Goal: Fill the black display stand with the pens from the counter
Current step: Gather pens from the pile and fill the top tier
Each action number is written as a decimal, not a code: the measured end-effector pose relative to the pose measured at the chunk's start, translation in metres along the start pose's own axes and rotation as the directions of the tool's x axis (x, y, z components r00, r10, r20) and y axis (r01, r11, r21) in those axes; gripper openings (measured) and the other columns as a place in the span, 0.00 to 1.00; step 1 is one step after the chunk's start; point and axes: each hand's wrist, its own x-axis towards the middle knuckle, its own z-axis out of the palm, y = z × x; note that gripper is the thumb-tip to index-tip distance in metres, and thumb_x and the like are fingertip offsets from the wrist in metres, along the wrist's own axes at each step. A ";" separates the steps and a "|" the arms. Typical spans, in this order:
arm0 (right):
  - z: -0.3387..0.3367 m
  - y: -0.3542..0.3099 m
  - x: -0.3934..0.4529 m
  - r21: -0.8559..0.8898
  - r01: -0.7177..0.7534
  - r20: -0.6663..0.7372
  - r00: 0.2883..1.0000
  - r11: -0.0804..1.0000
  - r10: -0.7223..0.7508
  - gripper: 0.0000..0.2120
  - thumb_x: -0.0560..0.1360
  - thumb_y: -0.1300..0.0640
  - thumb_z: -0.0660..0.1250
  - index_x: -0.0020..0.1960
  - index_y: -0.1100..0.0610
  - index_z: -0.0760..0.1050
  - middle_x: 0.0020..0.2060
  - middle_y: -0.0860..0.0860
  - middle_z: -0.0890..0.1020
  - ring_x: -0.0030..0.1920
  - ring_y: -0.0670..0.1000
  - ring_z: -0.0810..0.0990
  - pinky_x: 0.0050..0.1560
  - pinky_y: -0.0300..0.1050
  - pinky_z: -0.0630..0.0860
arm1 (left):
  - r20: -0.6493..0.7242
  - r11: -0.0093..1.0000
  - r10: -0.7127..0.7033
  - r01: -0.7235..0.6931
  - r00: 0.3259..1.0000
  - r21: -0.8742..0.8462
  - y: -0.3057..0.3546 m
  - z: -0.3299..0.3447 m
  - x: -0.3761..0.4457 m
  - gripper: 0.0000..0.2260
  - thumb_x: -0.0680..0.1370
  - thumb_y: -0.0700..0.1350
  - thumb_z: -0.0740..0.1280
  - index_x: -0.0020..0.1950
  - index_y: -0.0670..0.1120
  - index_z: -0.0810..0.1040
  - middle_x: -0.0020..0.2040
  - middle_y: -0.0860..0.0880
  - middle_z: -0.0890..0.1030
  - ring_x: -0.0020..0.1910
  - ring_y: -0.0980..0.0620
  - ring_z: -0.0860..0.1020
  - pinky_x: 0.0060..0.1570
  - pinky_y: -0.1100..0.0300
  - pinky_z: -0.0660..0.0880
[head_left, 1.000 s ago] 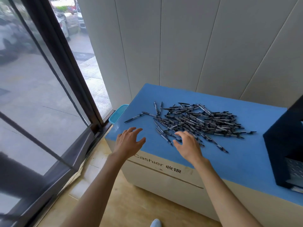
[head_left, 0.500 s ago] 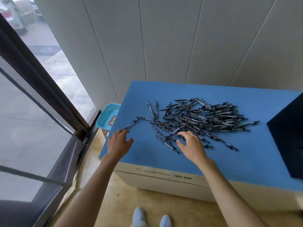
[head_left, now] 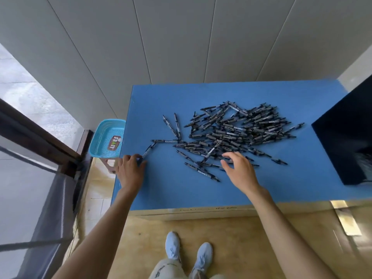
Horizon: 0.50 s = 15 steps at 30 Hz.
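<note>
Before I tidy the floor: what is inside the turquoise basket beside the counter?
The basket holds one small packet with printed lettering. The counter edge covers its right side, so anything there is hidden.

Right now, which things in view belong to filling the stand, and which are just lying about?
Part of the job:
- pile of pens
- stray pen touched by the left hand
- right hand at the pile's near edge
- black display stand
- blue counter

Lying about:
- turquoise basket beside the counter

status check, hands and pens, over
Left hand fingers curled on a stray pen at the counter's left edge. Right hand open over the pile. Stand at right, nothing in the way.
</note>
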 end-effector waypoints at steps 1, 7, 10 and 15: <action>0.001 0.002 0.001 0.004 -0.009 0.000 1.000 1.000 0.009 0.16 0.82 0.48 0.63 0.67 0.53 0.76 0.63 0.49 0.78 0.61 0.50 0.78 0.57 0.47 0.76 | -0.002 1.000 0.015 -0.015 1.000 -0.023 0.002 0.002 0.001 0.11 0.82 0.48 0.68 0.60 0.44 0.82 0.58 0.40 0.78 0.61 0.36 0.73 0.59 0.43 0.68; 0.004 0.006 -0.003 0.044 -0.046 -0.030 0.998 0.998 0.047 0.14 0.82 0.50 0.63 0.64 0.54 0.77 0.60 0.48 0.79 0.60 0.50 0.79 0.58 0.49 0.77 | -0.005 0.949 0.173 -0.168 0.985 -0.265 0.006 0.018 -0.029 0.04 0.82 0.40 0.68 0.53 0.40 0.80 0.52 0.44 0.78 0.55 0.42 0.72 0.53 0.53 0.69; 0.001 0.008 -0.007 0.046 -0.064 -0.049 0.997 0.997 0.066 0.14 0.83 0.50 0.62 0.63 0.55 0.78 0.59 0.49 0.79 0.58 0.50 0.79 0.56 0.48 0.77 | 0.033 0.891 0.374 -0.349 0.927 -0.290 0.010 0.024 -0.049 0.02 0.81 0.40 0.68 0.53 0.43 0.80 0.51 0.48 0.77 0.52 0.47 0.72 0.52 0.56 0.70; -0.007 0.013 -0.015 0.046 -0.091 -0.068 0.993 0.995 0.094 0.14 0.84 0.48 0.58 0.61 0.53 0.78 0.57 0.48 0.79 0.55 0.49 0.78 0.50 0.43 0.73 | 0.125 0.689 0.724 -0.705 0.678 -0.166 0.044 0.043 -0.057 0.03 0.78 0.39 0.73 0.50 0.44 0.81 0.62 0.43 0.78 0.58 0.41 0.76 0.51 0.48 0.79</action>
